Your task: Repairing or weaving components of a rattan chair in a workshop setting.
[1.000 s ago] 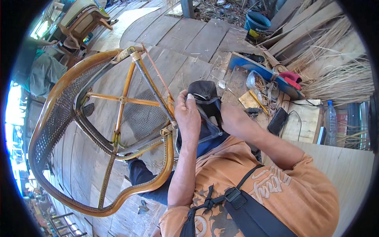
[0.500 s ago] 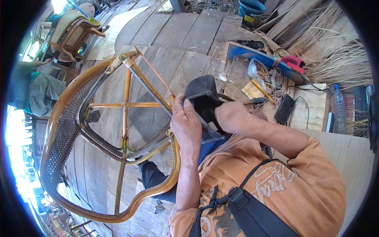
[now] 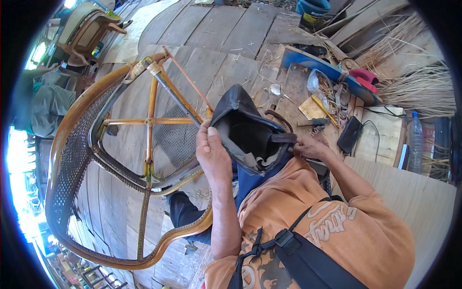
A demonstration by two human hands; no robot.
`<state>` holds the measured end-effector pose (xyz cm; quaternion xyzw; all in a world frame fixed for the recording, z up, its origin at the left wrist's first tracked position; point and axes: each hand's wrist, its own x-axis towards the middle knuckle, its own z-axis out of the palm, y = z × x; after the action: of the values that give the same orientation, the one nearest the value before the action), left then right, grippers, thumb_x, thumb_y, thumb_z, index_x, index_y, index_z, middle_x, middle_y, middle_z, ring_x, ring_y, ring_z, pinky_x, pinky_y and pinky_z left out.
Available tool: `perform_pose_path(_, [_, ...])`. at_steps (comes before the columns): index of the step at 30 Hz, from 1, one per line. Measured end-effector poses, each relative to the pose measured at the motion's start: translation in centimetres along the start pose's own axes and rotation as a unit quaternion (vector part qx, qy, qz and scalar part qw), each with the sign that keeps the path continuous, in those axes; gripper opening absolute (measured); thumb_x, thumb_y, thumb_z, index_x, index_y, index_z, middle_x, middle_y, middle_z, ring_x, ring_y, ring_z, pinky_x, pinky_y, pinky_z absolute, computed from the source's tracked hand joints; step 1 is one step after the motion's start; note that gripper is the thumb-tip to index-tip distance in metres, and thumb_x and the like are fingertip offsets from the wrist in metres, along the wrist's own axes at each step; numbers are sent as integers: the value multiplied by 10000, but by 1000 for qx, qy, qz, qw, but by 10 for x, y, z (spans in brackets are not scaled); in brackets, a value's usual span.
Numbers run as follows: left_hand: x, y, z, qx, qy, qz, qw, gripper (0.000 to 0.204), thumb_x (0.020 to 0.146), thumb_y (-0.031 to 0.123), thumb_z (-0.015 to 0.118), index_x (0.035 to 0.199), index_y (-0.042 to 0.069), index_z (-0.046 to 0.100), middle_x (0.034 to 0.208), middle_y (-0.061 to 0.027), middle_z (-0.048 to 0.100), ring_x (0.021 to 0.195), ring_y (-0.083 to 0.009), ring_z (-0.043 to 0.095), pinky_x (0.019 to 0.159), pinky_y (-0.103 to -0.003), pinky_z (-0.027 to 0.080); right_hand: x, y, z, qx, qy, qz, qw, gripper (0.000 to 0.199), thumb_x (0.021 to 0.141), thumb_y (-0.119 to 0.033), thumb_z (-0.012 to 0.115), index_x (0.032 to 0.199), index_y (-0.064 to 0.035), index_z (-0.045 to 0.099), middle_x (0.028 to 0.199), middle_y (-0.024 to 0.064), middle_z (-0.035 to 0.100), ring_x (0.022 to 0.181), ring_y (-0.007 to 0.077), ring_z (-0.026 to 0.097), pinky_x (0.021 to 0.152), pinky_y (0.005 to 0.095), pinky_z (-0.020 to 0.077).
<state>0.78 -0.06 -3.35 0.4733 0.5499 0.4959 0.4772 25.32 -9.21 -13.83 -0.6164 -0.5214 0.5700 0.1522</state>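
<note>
A black bag (image 3: 232, 103) sits in my lap with its mouth spread wide, and a few small pale items lie inside near its lower edge. My left hand (image 3: 213, 153) is closed on the bag's left rim, thumb on top. At the opposite side, my right hand (image 3: 309, 146) grips a dark strap or tab on the rim; its fingertips are partly hidden. Left of the bag stands a rattan chair frame (image 3: 129, 264) with woven cane along its far left side. A thin reddish rod (image 3: 186, 77) slants from the frame's top corner toward my left hand.
On the right lie a blue board (image 3: 308, 65), a yellow pencil (image 3: 324, 110), a black phone (image 3: 347, 135) with a cable, and a plastic bottle (image 3: 415, 142). Cane strands (image 3: 414, 94) and a blue bucket (image 3: 312, 10) are farther back. Another person (image 3: 50, 108) sits at far left.
My right hand has come out from over the bag's opening and moved right to its rim. The bag's mouth is now wider and faces up. My left hand has shifted slightly left and down.
</note>
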Motion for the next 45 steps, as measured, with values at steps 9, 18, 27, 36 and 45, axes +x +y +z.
perform_pose_path(9, [-16,18,24,21,-72,45,996,327,930,132,490,1205,-39,446,875,-41,581,770,-61,481,697,-187,396,-82,-177,-60,121,121,-231,958,211,923,-67,442,1064,52,545,828,95,629,557,134,616,501,205,499])
perform_pose_path(18, [-6,10,12,-6,-86,-6,996,323,935,159,487,1198,-28,462,688,52,448,626,-22,377,565,-167,336,-85,-252,-47,220,206,-421,856,254,906,-62,466,1129,55,500,862,144,629,725,240,670,624,325,593])
perform_pose_path(27, [-8,9,20,-39,-74,-3,996,315,937,140,478,1204,-26,449,763,19,511,693,-36,446,628,-172,386,-46,-168,-17,-285,136,-118,942,363,812,-33,559,1163,-15,473,930,163,599,824,290,626,710,374,492])
perform_pose_path(36, [-16,8,25,7,-43,36,998,308,939,104,452,1194,-68,455,1109,-104,531,1002,-125,476,896,-235,361,-3,-164,18,-431,-79,-54,897,227,840,-133,493,1004,-18,598,1020,156,624,920,311,610,802,379,497])
perform_pose_path(45, [-10,6,17,6,-36,4,999,313,943,138,455,1193,-49,478,1043,-83,556,939,-103,496,839,-228,396,25,6,-92,-270,273,-38,923,232,794,-165,574,1012,-89,588,954,166,599,908,311,579,778,403,467])
